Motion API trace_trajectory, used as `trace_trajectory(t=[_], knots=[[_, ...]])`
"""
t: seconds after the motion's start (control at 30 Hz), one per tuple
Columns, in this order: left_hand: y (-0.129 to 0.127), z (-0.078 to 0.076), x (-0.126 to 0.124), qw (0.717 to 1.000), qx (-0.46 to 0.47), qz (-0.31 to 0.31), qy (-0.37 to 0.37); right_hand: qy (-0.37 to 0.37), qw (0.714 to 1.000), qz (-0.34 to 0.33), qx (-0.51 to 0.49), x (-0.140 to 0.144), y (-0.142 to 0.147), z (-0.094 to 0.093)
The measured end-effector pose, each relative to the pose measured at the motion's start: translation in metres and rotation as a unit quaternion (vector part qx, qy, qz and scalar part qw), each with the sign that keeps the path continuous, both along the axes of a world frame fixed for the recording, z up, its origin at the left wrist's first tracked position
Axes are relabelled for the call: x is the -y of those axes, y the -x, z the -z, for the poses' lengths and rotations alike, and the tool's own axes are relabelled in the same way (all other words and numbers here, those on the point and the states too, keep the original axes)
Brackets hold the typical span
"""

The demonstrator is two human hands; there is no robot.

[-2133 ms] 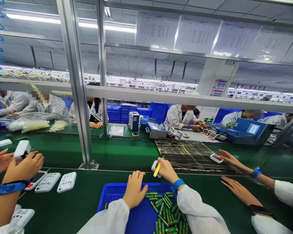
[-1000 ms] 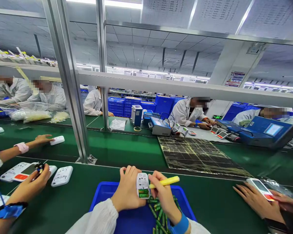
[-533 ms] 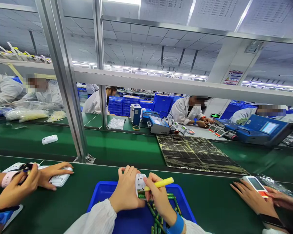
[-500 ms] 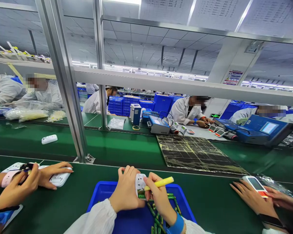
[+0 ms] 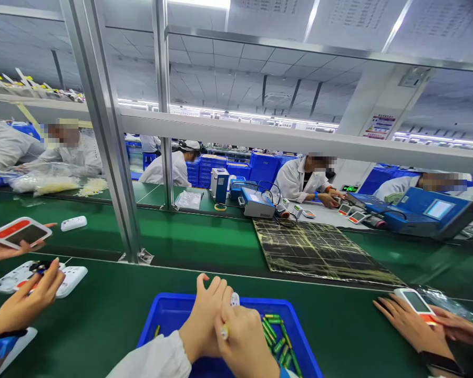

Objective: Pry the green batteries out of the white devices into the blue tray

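Observation:
My left hand (image 5: 205, 320) is closed around a white plastic device (image 5: 235, 299), held above a blue tray (image 5: 152, 315). Only a small upper part of the device shows between my hands. My right hand (image 5: 244, 336) presses up against the left one, its fingers wrapped round a yellow stick-like tool (image 5: 224, 331). The tool's end points toward me; its other end is hidden. Below, green batteries (image 5: 278, 345) lie loose on the right side of the tray, and a single battery (image 5: 157, 331) rests at its left.
At left, a co-worker's hand (image 5: 27, 299) works over white devices (image 5: 73, 281), while another hand holds up a red-and-white meter (image 5: 21, 232). Right, a co-worker's hands hold a meter (image 5: 415, 302). A metal post (image 5: 106, 136) and dark mat (image 5: 319, 247) lie beyond.
My right hand has turned and moved left over the device, so the yellow tool now points toward me. At far left, a meter has come up in a co-worker's hand.

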State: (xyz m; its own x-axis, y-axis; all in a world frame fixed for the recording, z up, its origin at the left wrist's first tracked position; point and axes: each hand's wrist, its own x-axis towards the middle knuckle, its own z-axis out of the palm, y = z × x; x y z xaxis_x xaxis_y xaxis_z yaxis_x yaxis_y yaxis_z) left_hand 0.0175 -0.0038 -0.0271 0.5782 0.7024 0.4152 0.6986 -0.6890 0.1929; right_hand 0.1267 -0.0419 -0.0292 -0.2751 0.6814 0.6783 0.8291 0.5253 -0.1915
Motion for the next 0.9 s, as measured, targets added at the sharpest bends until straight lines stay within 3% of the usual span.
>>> trace_trajectory(t=[0.07, 0.17, 0.27, 0.33, 0.4, 0.43, 0.5, 0.7, 0.9], knots=[[-0.001, 0.001, 0.002, 0.999, -0.036, 0.001, -0.009, -0.027, 0.997, 0.052, 0.054, 0.000, 0.001, 0.004], [0.004, -0.003, 0.002, 0.999, -0.048, -0.016, 0.004, 0.046, 0.990, 0.115, 0.063, -0.008, -0.010, 0.000], [0.011, -0.009, -0.004, 0.998, 0.020, -0.044, 0.038, 0.169, 0.976, 0.102, -0.090, -0.018, -0.029, -0.014], [0.015, -0.011, -0.009, 0.995, 0.059, -0.051, 0.066, 0.237, 0.932, 0.058, -0.266, -0.022, -0.039, -0.022], [0.017, -0.011, -0.013, 0.991, 0.082, -0.055, 0.090, 0.280, 0.865, 0.012, -0.416, -0.023, -0.043, -0.025], [0.017, -0.010, -0.014, 0.990, 0.090, -0.056, 0.097, 0.288, 0.837, -0.003, -0.466, -0.023, -0.044, -0.025], [0.017, -0.010, -0.015, 0.987, 0.108, -0.057, 0.105, 0.281, 0.807, -0.020, -0.519, -0.022, -0.043, -0.020], [0.018, -0.014, -0.015, 0.981, 0.150, -0.054, 0.113, 0.288, 0.803, -0.049, -0.519, -0.024, -0.038, 0.000], [0.018, -0.016, -0.013, 0.975, 0.167, -0.059, 0.137, 0.290, 0.820, -0.054, -0.491, -0.020, -0.039, 0.001]])
